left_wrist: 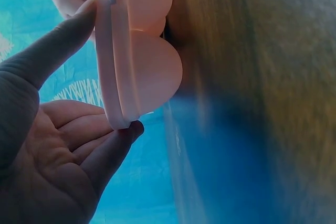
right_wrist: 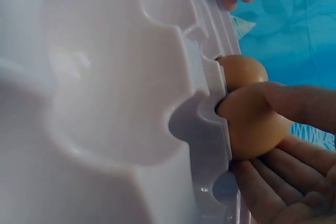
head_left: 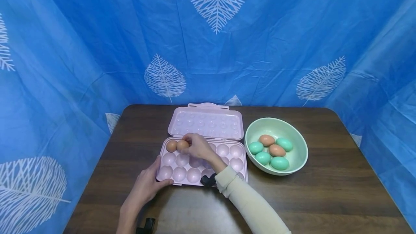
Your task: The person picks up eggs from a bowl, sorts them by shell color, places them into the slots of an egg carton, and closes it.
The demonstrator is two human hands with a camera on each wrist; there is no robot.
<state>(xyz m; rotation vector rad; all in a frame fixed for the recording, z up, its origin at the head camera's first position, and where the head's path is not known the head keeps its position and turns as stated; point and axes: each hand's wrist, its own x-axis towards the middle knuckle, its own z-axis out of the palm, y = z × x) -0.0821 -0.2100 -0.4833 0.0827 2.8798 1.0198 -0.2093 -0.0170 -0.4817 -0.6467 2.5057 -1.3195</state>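
A pink plastic egg carton [head_left: 168,159] lies on the table with its lid [head_left: 206,122] folded back. At its front left corner, my left hand [head_left: 146,182] grips the rim, thumb on the front edge and fingers along the left side; the left wrist view shows the rim [left_wrist: 107,72] between thumb and fingers. My right hand [head_left: 199,147] pinches a brown egg [right_wrist: 254,124] at the second cup of the back row. Another brown egg [head_left: 171,146] sits beside it in the back left cup. Part of the carton is hidden under my right hand and forearm.
Right of the carton stands a pale green bowl [head_left: 299,145] holding two brown eggs [head_left: 267,140] and several green eggs [head_left: 280,163]. The dark wooden table [head_left: 338,176] ends at a blue leaf-patterned curtain [head_left: 260,53] behind and on both sides.
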